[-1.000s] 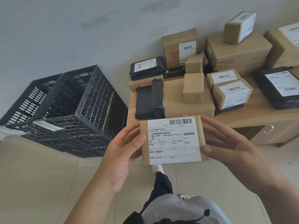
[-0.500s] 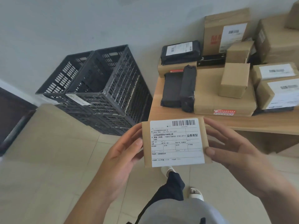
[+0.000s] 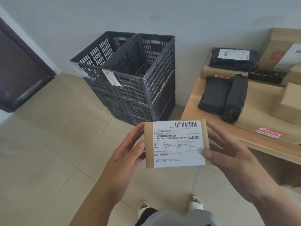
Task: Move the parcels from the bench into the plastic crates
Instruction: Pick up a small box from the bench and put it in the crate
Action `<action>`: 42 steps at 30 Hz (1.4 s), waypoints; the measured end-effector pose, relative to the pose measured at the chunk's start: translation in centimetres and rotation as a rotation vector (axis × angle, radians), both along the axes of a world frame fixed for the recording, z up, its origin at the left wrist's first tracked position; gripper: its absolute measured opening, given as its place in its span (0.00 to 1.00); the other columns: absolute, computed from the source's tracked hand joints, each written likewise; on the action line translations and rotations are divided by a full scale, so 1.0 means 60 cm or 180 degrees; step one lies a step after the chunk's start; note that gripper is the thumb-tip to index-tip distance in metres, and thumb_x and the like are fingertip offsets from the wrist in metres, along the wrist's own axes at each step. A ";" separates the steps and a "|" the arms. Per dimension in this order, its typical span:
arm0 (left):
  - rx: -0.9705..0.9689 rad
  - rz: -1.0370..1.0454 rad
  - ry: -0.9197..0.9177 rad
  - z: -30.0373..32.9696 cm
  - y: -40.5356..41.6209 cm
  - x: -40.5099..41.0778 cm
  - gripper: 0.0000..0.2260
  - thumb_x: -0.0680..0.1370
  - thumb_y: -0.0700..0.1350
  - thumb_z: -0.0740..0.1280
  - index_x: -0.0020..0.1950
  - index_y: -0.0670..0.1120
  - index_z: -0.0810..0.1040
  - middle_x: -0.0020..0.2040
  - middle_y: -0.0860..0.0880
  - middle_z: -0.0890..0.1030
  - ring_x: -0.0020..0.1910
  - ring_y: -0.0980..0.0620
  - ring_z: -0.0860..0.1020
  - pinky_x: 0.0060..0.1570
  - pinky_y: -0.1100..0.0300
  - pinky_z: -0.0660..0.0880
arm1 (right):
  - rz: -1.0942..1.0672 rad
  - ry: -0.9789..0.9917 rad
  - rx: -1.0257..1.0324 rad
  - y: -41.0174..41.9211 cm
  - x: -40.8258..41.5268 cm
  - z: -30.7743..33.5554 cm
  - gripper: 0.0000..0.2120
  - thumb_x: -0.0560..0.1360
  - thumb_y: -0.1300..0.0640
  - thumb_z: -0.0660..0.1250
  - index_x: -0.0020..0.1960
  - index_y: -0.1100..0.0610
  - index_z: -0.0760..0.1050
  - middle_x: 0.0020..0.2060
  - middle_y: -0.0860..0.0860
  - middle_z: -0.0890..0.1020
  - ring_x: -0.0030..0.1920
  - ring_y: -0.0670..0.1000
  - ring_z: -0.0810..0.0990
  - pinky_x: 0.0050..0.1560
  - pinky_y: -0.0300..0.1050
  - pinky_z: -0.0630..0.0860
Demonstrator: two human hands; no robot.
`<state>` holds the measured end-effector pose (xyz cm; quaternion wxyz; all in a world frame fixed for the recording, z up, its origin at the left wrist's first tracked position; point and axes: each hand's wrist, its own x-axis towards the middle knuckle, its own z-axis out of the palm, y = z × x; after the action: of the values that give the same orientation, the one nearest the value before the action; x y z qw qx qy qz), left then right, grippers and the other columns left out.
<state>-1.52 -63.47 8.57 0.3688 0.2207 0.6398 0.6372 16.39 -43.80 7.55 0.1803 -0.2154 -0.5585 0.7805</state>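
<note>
Cardboard parcel clamped between left hand and right hand fingers, crates beyond

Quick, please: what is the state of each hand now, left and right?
Left hand: closed on the left edge of the labelled cardboard parcel.
Right hand: closed on the right edge of the same parcel.

cut by right edge: bench | small label print: unreadable
</note>
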 end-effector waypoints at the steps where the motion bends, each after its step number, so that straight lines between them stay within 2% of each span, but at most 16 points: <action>1: 0.0005 0.0007 0.0006 0.003 -0.019 -0.017 0.26 0.75 0.54 0.69 0.74 0.58 0.74 0.74 0.54 0.77 0.70 0.49 0.77 0.68 0.45 0.71 | 0.0015 0.0012 0.0009 -0.016 -0.022 0.006 0.34 0.61 0.46 0.84 0.66 0.38 0.80 0.67 0.46 0.82 0.66 0.53 0.82 0.65 0.63 0.74; 3: -0.0012 -0.0012 0.0072 0.007 -0.064 -0.054 0.26 0.75 0.56 0.69 0.74 0.60 0.74 0.75 0.55 0.75 0.71 0.49 0.77 0.71 0.41 0.69 | 0.0149 -0.0002 0.0045 -0.053 -0.068 0.020 0.32 0.64 0.51 0.81 0.67 0.38 0.80 0.67 0.47 0.82 0.67 0.54 0.81 0.65 0.63 0.75; 6: -0.0033 0.0102 0.0028 0.006 -0.146 -0.109 0.28 0.76 0.55 0.70 0.76 0.58 0.72 0.75 0.54 0.74 0.72 0.48 0.76 0.72 0.39 0.68 | 0.0437 -0.0129 0.0171 -0.120 -0.145 0.033 0.38 0.61 0.42 0.84 0.69 0.40 0.78 0.67 0.48 0.82 0.66 0.53 0.81 0.62 0.60 0.77; 10: 0.0057 0.0455 -0.0079 0.009 -0.246 -0.187 0.30 0.72 0.54 0.72 0.75 0.57 0.73 0.74 0.55 0.76 0.70 0.50 0.77 0.67 0.44 0.72 | 0.0534 -0.0127 0.0303 -0.205 -0.246 0.040 0.30 0.70 0.55 0.78 0.71 0.44 0.77 0.65 0.51 0.83 0.64 0.55 0.82 0.64 0.68 0.76; 11: 0.0059 0.0487 -0.0072 0.010 -0.268 -0.206 0.30 0.72 0.55 0.72 0.75 0.57 0.74 0.74 0.55 0.76 0.70 0.49 0.78 0.66 0.45 0.73 | 0.0585 -0.0130 0.0311 -0.222 -0.266 0.040 0.30 0.70 0.52 0.78 0.71 0.45 0.77 0.65 0.52 0.82 0.64 0.56 0.82 0.63 0.67 0.76; 13: 0.0038 0.0520 -0.0058 0.010 -0.305 -0.242 0.30 0.72 0.54 0.72 0.74 0.56 0.74 0.73 0.56 0.77 0.67 0.49 0.80 0.66 0.45 0.74 | 0.0618 -0.0183 0.0246 -0.254 -0.302 0.039 0.37 0.64 0.42 0.82 0.71 0.47 0.77 0.65 0.53 0.82 0.63 0.58 0.83 0.59 0.61 0.78; 14: 0.0022 0.0527 -0.0051 0.009 -0.319 -0.257 0.30 0.71 0.54 0.73 0.74 0.56 0.74 0.72 0.56 0.77 0.66 0.49 0.80 0.66 0.45 0.74 | 0.0607 -0.0212 0.0220 -0.267 -0.318 0.039 0.39 0.62 0.40 0.83 0.70 0.48 0.78 0.65 0.54 0.82 0.62 0.59 0.84 0.57 0.57 0.79; 18: -0.0068 0.0553 -0.0189 -0.005 -0.348 -0.306 0.30 0.69 0.54 0.75 0.72 0.56 0.77 0.70 0.54 0.79 0.64 0.48 0.82 0.66 0.42 0.74 | 0.0501 -0.0341 0.0138 -0.296 -0.358 0.030 0.27 0.67 0.53 0.80 0.66 0.47 0.81 0.64 0.53 0.84 0.60 0.58 0.85 0.55 0.51 0.81; 19: -0.0087 0.0529 -0.0269 -0.009 -0.348 -0.318 0.30 0.69 0.54 0.75 0.71 0.56 0.78 0.70 0.52 0.80 0.64 0.47 0.82 0.66 0.42 0.74 | 0.0524 -0.0383 0.0170 -0.296 -0.363 0.026 0.27 0.67 0.50 0.80 0.65 0.47 0.81 0.64 0.52 0.84 0.60 0.58 0.85 0.55 0.51 0.82; 21: -0.0128 0.0438 -0.0398 -0.015 -0.342 -0.344 0.29 0.68 0.53 0.76 0.70 0.57 0.78 0.68 0.49 0.81 0.65 0.45 0.82 0.67 0.40 0.74 | 0.0594 -0.0458 0.0264 -0.294 -0.377 0.027 0.34 0.63 0.41 0.82 0.66 0.46 0.81 0.65 0.51 0.83 0.61 0.57 0.84 0.58 0.55 0.80; 22: -0.0160 0.0391 -0.0430 -0.017 -0.335 -0.358 0.29 0.68 0.53 0.76 0.70 0.57 0.78 0.68 0.48 0.82 0.65 0.44 0.82 0.68 0.40 0.74 | 0.0580 -0.0489 0.0255 -0.291 -0.388 0.029 0.34 0.62 0.40 0.82 0.66 0.46 0.81 0.65 0.51 0.83 0.61 0.58 0.84 0.60 0.58 0.78; 26: -0.0270 0.0408 -0.0515 -0.029 -0.294 -0.416 0.28 0.66 0.53 0.78 0.66 0.60 0.80 0.65 0.48 0.83 0.64 0.45 0.82 0.69 0.40 0.73 | 0.0445 -0.0499 0.0086 -0.250 -0.455 0.016 0.22 0.69 0.57 0.77 0.63 0.46 0.83 0.63 0.52 0.84 0.60 0.58 0.85 0.58 0.58 0.76; 30: -0.0325 0.0562 -0.0422 -0.030 -0.247 -0.492 0.29 0.66 0.53 0.77 0.67 0.60 0.79 0.66 0.49 0.82 0.64 0.44 0.82 0.70 0.37 0.72 | 0.0460 -0.0485 0.0068 -0.198 -0.559 0.003 0.20 0.72 0.59 0.70 0.61 0.45 0.84 0.60 0.52 0.85 0.59 0.57 0.85 0.58 0.56 0.77; 35: -0.0353 0.0526 -0.0188 0.004 -0.173 -0.616 0.33 0.66 0.51 0.77 0.71 0.56 0.75 0.67 0.48 0.82 0.64 0.42 0.82 0.63 0.43 0.77 | 0.0517 -0.0174 0.0023 -0.111 -0.688 0.018 0.20 0.71 0.60 0.73 0.61 0.47 0.84 0.59 0.52 0.86 0.61 0.56 0.84 0.63 0.60 0.77; 39: -0.0369 0.0483 0.0010 0.021 -0.097 -0.702 0.30 0.63 0.50 0.78 0.66 0.59 0.78 0.65 0.49 0.83 0.59 0.46 0.84 0.51 0.53 0.83 | 0.0636 -0.0026 0.0108 -0.033 -0.763 0.024 0.21 0.72 0.62 0.75 0.64 0.49 0.82 0.60 0.50 0.86 0.61 0.53 0.84 0.58 0.50 0.81; 42: -0.0390 0.0393 0.0077 0.020 -0.040 -0.750 0.27 0.63 0.50 0.78 0.62 0.61 0.81 0.63 0.50 0.84 0.57 0.48 0.85 0.49 0.56 0.83 | 0.0614 -0.0004 0.0125 0.020 -0.803 0.021 0.22 0.75 0.68 0.70 0.67 0.54 0.80 0.60 0.50 0.86 0.61 0.52 0.84 0.58 0.45 0.82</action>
<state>-46.50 -65.84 9.77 0.3338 0.1656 0.6943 0.6157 -31.81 -42.60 8.84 0.1081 -0.1576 -0.5919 0.7830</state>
